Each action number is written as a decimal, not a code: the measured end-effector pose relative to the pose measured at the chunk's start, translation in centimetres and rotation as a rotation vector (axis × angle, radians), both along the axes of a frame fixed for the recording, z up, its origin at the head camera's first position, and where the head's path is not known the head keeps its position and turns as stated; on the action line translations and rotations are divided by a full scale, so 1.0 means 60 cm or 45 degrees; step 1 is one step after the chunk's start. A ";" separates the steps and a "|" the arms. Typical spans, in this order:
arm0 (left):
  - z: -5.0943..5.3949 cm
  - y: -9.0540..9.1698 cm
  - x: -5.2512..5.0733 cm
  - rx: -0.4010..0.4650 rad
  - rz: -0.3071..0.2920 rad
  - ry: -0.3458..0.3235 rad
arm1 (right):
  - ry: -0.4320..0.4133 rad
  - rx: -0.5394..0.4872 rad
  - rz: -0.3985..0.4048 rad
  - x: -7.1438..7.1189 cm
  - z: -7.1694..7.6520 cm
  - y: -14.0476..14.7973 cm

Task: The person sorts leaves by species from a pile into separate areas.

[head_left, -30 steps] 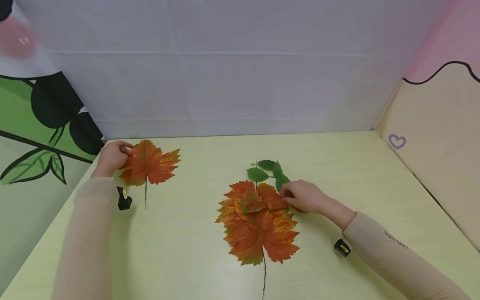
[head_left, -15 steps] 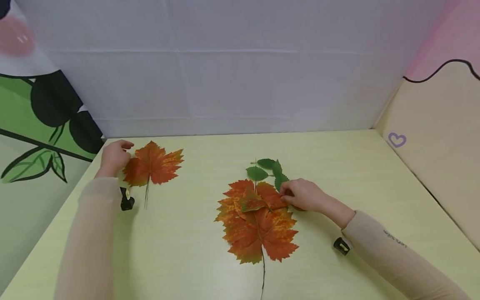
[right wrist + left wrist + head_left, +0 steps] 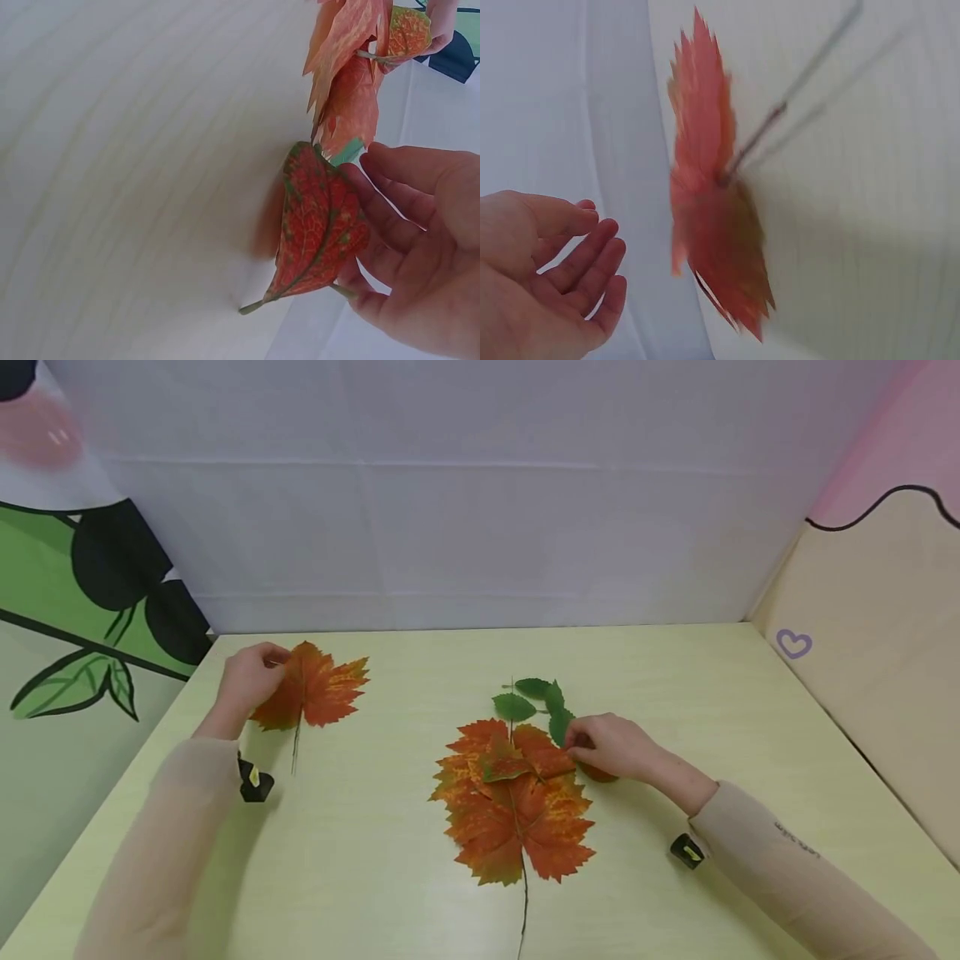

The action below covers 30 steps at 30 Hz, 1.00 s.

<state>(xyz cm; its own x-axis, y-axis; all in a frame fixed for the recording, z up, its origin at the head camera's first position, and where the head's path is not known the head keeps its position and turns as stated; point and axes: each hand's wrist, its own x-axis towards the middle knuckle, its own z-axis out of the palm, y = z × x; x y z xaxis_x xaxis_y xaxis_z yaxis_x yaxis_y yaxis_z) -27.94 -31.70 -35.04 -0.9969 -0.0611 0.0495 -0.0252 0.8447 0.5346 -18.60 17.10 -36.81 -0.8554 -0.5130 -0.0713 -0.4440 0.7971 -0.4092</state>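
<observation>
At the back left, my left hand (image 3: 253, 677) is beside a large orange-red maple-like leaf (image 3: 311, 689) with a thin stem. In the left wrist view, its loosely bent fingers (image 3: 604, 255) hold nothing and stay apart from that leaf. Right of the middle, my right hand (image 3: 618, 747) is at the edge of a pile of orange leaves (image 3: 517, 827). The right wrist view has its fingertips holding a small red-and-green leaf (image 3: 319, 225) by its edge. Green leaflets (image 3: 513, 706) stick out behind the pile.
Both hands work over a pale yellow wood-grain table (image 3: 390, 777). A white cloth wall (image 3: 480, 527) closes off the back, with printed panels at left and right. The pile's long stem (image 3: 524, 910) runs toward the front edge.
My left hand drew back from the large leaf, then moved right, overlapping its edge in the head view. That leaf shifted slightly right. My right hand moved slightly, showing more of the small leaf.
</observation>
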 end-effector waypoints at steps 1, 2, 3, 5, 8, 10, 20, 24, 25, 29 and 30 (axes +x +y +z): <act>0.002 0.008 0.006 0.008 -0.016 0.000 | 0.002 -0.005 0.000 0.000 0.000 0.002; 0.003 0.018 0.011 0.020 -0.040 -0.007 | 0.002 -0.011 0.000 0.000 -0.001 0.003; 0.005 0.029 0.018 0.025 -0.071 -0.008 | 0.000 -0.020 0.000 0.000 -0.001 0.005; 0.007 0.052 0.031 0.042 -0.132 -0.030 | -0.001 -0.038 0.007 0.000 -0.002 0.009; 0.006 0.087 0.053 0.047 -0.245 -0.060 | -0.019 -0.058 0.010 0.000 -0.002 0.015; 0.003 0.110 0.067 0.039 -0.311 -0.057 | -0.042 -0.069 0.001 0.000 -0.002 0.020; -0.010 0.214 0.142 0.011 -0.525 -0.076 | -0.157 -0.166 -0.056 0.006 -0.006 0.045; -0.018 0.254 0.169 0.069 -0.603 -0.141 | -0.145 -0.209 -0.066 0.007 -0.010 0.052; -0.021 0.264 0.175 0.082 -0.622 -0.157 | -0.144 -0.221 -0.066 0.007 -0.012 0.053; -0.030 0.297 0.199 0.116 -0.687 -0.227 | -0.138 -0.259 -0.066 0.007 -0.015 0.054; -0.033 0.304 0.204 0.116 -0.694 -0.249 | -0.140 -0.267 -0.067 0.008 -0.015 0.054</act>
